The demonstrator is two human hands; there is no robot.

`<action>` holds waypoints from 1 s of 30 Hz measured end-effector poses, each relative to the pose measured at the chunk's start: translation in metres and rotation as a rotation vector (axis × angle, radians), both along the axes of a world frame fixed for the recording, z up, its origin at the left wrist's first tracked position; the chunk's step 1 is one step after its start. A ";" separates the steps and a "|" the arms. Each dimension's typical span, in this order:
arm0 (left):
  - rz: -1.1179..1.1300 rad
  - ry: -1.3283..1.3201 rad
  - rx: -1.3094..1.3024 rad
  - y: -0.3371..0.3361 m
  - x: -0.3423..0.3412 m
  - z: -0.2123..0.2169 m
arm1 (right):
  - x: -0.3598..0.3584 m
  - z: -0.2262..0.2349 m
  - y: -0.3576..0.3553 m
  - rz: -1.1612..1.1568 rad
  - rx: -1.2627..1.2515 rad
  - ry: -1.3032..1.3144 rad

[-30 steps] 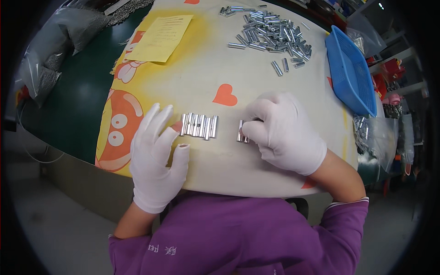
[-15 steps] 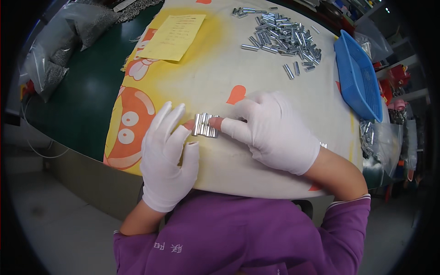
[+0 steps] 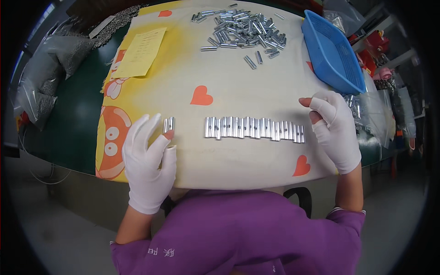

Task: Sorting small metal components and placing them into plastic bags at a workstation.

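Note:
My left hand (image 3: 149, 165), in a white glove with bare fingertips, rests on the cloth with its fingers stretched apart. Its index fingertip touches the lower end of a small group of short silver metal tubes (image 3: 169, 123). To their right, across a gap, a longer row of the same tubes (image 3: 254, 128) lies side by side, with uneven ends and dark spots on several. My right hand (image 3: 338, 135), gloved the same way, is just past the row's right end. Its bare thumb and index finger are apart with nothing between them; the other fingers are curled.
A loose heap of silver tubes (image 3: 247, 30) lies at the far side of the cloth. A blue plastic basket (image 3: 332, 55) stands far right, a yellow paper sheet (image 3: 141, 52) far left. Clear bags of small metal parts (image 3: 43, 87) sit on the green tabletop (image 3: 82, 87).
My right hand has moved right, off the tubes, uncovering the long row. A small group stays by my left index finger, now apart from the row. The whole view has shifted.

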State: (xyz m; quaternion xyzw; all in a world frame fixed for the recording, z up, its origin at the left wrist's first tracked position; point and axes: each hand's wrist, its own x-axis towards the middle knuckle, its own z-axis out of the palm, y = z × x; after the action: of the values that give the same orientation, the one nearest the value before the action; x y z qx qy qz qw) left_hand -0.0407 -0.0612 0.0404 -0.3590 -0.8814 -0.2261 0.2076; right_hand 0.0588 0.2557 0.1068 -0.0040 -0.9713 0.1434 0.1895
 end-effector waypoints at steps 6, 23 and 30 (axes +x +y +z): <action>-0.167 -0.259 0.009 0.048 0.004 0.016 | 0.037 -0.002 0.016 -0.081 -0.245 -0.403; -0.634 -0.342 -0.047 0.187 0.004 0.009 | 0.034 -0.037 0.022 0.048 -0.402 -0.347; -0.571 -0.368 0.024 0.184 0.010 0.007 | 0.039 -0.046 0.021 0.039 -0.320 -0.210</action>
State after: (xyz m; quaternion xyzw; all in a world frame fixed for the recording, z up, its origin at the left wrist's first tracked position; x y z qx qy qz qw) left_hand -0.0311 0.1231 0.0478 -0.5419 -0.7653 -0.3466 -0.0226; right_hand 0.0974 0.2765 0.0612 -0.0303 -0.9504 0.2986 0.0815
